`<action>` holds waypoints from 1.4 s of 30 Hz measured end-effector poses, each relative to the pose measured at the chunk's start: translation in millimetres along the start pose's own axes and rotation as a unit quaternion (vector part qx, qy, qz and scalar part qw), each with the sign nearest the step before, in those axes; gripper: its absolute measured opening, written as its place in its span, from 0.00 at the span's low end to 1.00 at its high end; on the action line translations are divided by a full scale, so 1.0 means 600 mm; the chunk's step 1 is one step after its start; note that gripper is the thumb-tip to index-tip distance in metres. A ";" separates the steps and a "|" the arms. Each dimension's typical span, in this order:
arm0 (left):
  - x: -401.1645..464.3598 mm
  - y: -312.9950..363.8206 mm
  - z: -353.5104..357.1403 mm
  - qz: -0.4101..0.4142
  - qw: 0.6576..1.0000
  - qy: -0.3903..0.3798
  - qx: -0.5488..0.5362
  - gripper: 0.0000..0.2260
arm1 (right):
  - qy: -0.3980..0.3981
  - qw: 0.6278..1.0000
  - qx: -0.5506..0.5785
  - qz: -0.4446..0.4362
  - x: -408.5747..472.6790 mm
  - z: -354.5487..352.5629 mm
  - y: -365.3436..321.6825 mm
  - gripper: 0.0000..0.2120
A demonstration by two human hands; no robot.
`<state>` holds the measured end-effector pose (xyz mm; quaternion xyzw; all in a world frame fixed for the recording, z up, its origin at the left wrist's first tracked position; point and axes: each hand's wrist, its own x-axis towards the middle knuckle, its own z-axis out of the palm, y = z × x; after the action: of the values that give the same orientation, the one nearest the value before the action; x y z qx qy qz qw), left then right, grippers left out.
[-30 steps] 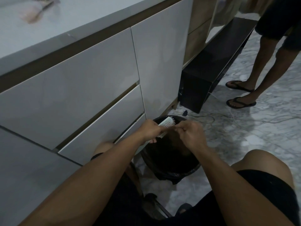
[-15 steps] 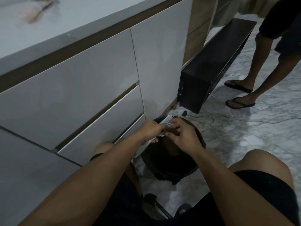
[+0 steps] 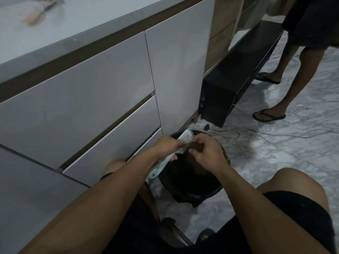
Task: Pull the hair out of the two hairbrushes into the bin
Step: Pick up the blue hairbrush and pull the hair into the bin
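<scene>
Two hands work over the bin (image 3: 190, 182), a dark round tub with a black liner, standing on the marble floor (image 3: 275, 162) just beside the white drawers (image 3: 110, 125). Left hand (image 3: 166, 145) curled round the pale hairbrush (image 3: 185, 139) at the neck, bristle head poking up past the knuckles, handle end sticking out below the wrist. Brush held directly above the bin opening. Right hand (image 3: 205, 153) has fingers bent in toward the bristles, tips at the bristle pad; looks like a pinch on hair, but the strands themselves are too dark and small to make out, so cannot confirm what is between the fingertips.

Handling judgement: brush is light, stiff plastic, easy to steady one-handed by the neck or handle; bristles are thin pins that flex and may snag. Hair is weightless, soft, tangled, likely clings to fingers and pins, so best taken low at the base of the pins and lifted along them, then shaken off low over the liner or it drifts onto the floor.

Second hairbrush: a blurred object lies on the bench (image 3: 91, 21) at top left, possibly it; cannot tell.

Another person's legs (image 3: 286, 74) in flip-flops stand well apart at right, cables (image 3: 256, 132) trail on the floor near a black low cabinet (image 3: 238, 79).
</scene>
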<state>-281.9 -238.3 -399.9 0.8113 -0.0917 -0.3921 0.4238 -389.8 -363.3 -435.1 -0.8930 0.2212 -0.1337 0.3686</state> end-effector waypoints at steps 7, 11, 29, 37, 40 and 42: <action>0.001 0.010 -0.004 -0.014 0.999 -0.002 -0.043 0.10 | -0.003 1.000 0.017 -0.006 -0.001 0.002 -0.010 0.04; 0.011 0.000 -0.004 -0.022 0.998 -0.005 -0.058 0.16 | 0.007 1.000 0.005 0.015 0.003 -0.004 -0.009 0.03; 0.016 -0.005 -0.004 -0.034 0.999 -0.001 -0.041 0.11 | -0.003 1.000 -0.001 0.021 -0.001 -0.008 -0.012 0.06; 0.014 0.001 -0.005 -0.010 0.999 -0.027 -0.046 0.10 | -0.008 0.998 0.060 0.024 -0.005 0.006 -0.017 0.09; 0.012 0.001 -0.005 0.002 0.999 -0.022 -0.048 0.08 | -0.016 0.999 0.048 0.015 -0.002 0.004 -0.016 0.06; 0.011 0.000 -0.006 0.008 0.999 -0.018 -0.039 0.09 | -0.001 0.999 0.014 0.033 0.000 0.001 -0.012 0.06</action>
<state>-275.1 -239.3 -402.7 0.7865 -0.0907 -0.4064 0.4561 -387.5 -358.3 -430.3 -0.8801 0.2478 -0.1237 0.3857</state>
